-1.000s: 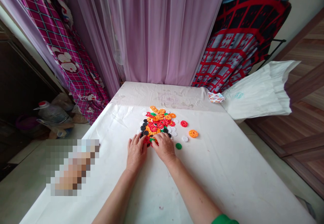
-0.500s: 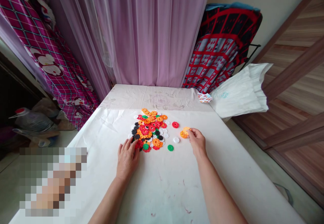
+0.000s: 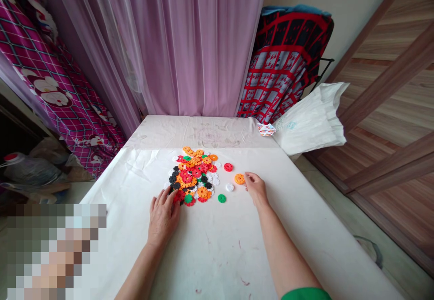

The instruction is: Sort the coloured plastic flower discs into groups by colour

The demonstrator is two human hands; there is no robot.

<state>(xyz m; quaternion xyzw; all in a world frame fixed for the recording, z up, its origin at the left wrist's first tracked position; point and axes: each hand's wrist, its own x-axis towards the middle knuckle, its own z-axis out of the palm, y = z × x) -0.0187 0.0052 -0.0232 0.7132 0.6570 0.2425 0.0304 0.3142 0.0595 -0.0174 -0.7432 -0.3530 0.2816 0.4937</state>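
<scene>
A heap of notched plastic snowflake discs (image 3: 195, 170) in red, orange, black, white and green lies in the middle of the table. My left hand (image 3: 163, 215) rests at the heap's near left edge, fingers spread, fingertips touching black and red discs. To the right of the heap, my right hand (image 3: 257, 189) is just beside an orange disc (image 3: 239, 179), with nothing seen in its fingers. That orange disc seems stacked on another. Apart from the heap lie a red disc (image 3: 228, 167), a white disc (image 3: 229, 187) and a green disc (image 3: 221, 198).
The table (image 3: 210, 259) has a pale cover. A white pleated bag (image 3: 312, 119) hangs at its far right corner, beside a small patterned paper piece (image 3: 266, 129). Purple curtains (image 3: 200, 42) stand behind. A large plastic bottle (image 3: 30, 171) is on the floor at left.
My right hand has let go of the orange disc, which now lies on the other orange one, and has drawn slightly right of it. My left hand stays by the heap. The view has shifted.
</scene>
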